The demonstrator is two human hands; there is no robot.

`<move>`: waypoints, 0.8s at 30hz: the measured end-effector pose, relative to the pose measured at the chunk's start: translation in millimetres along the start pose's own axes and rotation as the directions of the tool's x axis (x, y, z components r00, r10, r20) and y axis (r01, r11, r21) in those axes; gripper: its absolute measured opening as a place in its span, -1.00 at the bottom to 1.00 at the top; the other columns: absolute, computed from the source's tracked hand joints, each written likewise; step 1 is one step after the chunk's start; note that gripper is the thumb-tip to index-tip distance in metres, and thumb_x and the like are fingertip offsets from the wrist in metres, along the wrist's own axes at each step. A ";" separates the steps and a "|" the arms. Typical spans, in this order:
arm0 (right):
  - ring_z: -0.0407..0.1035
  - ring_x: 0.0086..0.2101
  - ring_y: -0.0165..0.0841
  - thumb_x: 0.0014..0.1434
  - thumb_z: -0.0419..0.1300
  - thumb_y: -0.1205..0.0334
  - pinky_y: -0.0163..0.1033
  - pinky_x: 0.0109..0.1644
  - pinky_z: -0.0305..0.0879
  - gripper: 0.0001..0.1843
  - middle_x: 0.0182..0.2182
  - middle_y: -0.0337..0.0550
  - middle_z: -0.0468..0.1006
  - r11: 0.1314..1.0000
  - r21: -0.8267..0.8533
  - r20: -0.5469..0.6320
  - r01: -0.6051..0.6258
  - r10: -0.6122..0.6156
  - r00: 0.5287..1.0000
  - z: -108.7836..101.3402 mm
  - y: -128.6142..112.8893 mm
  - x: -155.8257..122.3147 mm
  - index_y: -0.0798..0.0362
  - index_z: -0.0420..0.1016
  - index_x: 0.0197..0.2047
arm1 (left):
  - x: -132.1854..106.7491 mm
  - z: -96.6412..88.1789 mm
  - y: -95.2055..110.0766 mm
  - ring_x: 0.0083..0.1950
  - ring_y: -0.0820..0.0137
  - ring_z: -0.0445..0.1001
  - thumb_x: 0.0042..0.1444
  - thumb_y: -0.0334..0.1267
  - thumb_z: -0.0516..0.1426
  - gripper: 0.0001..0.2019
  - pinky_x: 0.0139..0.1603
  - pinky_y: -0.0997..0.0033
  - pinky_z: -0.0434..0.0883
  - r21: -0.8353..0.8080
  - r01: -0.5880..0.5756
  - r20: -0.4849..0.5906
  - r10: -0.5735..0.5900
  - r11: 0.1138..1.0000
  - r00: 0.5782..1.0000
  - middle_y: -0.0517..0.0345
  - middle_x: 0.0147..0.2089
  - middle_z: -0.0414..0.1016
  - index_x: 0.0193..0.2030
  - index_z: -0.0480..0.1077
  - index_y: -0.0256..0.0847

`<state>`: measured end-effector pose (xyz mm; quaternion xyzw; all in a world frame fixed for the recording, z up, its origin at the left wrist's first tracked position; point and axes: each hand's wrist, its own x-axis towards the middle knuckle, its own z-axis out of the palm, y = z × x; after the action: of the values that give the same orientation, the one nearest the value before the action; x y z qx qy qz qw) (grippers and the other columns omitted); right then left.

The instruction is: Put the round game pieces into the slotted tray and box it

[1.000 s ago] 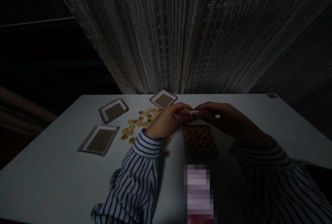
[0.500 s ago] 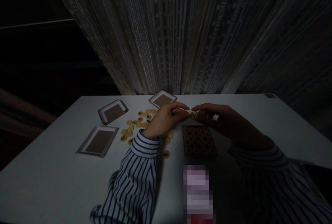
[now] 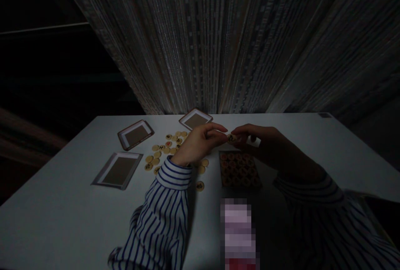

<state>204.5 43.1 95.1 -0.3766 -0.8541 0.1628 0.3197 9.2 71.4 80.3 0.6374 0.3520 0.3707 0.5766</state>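
My left hand [image 3: 200, 144] and my right hand [image 3: 265, 145] meet above the white table [image 3: 62, 211], and both pinch one small round game piece [image 3: 231, 138] between their fingertips. Just below them lies a shallow box [image 3: 239, 169] filled with several round pieces marked in red. Several more pale round pieces [image 3: 165, 150] with dark or red marks lie scattered on the table left of my left hand, and one lone piece [image 3: 200, 186] lies near my left cuff. Both arms wear striped sleeves.
Three flat rectangular trays with white rims lie on the table: near left [image 3: 118, 170], further back [image 3: 135, 134] and at the far edge [image 3: 195, 119]. A curtain of hanging strands [image 3: 218, 41] stands behind the table. The room is dim.
Both hands have stayed together over the box. The fingers have shifted a little, so the round piece between them shows more plainly now.
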 end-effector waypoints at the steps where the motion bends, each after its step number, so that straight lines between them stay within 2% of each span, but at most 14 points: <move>1: 0.37 -0.40 -0.44 0.11 0.13 0.20 -0.33 -0.34 0.26 -0.80 -0.34 -0.17 0.52 1.000 -0.024 -0.008 0.011 -0.011 1.000 0.9 0.0 0.3 0.06 0.41 -0.18 | 0.0 -0.2 -0.1 -0.36 0.51 0.44 -0.05 -0.32 0.19 -0.77 -0.37 0.55 0.29 0.015 0.003 -0.002 -0.003 1.000 1.000 0.17 -0.38 0.51 -0.20 0.38 -0.29; 6: 0.38 -0.38 -0.41 0.10 0.15 0.21 -0.30 -0.32 0.28 -0.73 -0.30 -0.12 0.54 0.992 -0.109 -0.044 0.056 -0.061 0.997 5.8 3.9 0.1 0.04 0.40 -0.10 | -0.6 -0.4 0.7 -0.40 0.52 0.43 -0.03 -0.33 0.18 -0.77 -0.43 0.58 0.25 0.073 0.026 -0.022 -0.025 0.997 0.999 0.17 -0.40 0.50 -0.18 0.38 -0.30; 9: 0.38 -0.37 -0.40 0.10 0.14 0.23 -0.30 -0.30 0.28 -0.76 -0.33 -0.14 0.54 0.987 -0.137 -0.028 0.083 -0.088 0.996 7.3 7.1 -0.5 0.04 0.42 -0.12 | -0.3 0.2 0.6 -0.39 0.52 0.44 -0.02 -0.36 0.16 -0.78 -0.43 0.59 0.26 0.088 0.036 -0.012 -0.035 0.995 0.999 0.18 -0.40 0.50 -0.18 0.37 -0.31; 19: 0.36 -0.35 -0.37 0.10 0.13 0.19 -0.29 -0.29 0.22 -0.77 -0.35 -0.13 0.53 0.955 -0.286 0.053 0.076 -0.064 0.997 8.5 6.5 -0.5 0.05 0.44 -0.16 | 1.8 3.9 -3.8 -0.49 0.59 0.38 0.00 -0.42 0.13 -0.84 -0.51 0.66 0.23 0.086 0.053 0.038 -0.056 0.995 0.998 0.26 -0.50 0.43 -0.22 0.34 -0.31; 24: 0.38 -0.39 -0.38 0.08 0.14 0.16 -0.30 -0.33 0.19 -0.76 -0.38 -0.15 0.53 0.935 -0.351 0.102 0.058 -0.024 0.995 9.7 12.7 -3.0 0.03 0.45 -0.18 | 0.8 2.2 -3.9 -0.54 0.60 0.32 0.01 -0.38 0.13 -0.79 -0.55 0.65 0.20 0.208 0.070 0.029 -0.078 0.976 0.997 0.28 -0.52 0.41 -0.16 0.32 -0.29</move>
<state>206.4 48.9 80.0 -0.4016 -0.8915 0.0180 0.2089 11.4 71.4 76.4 0.6870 0.4013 0.2987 0.5270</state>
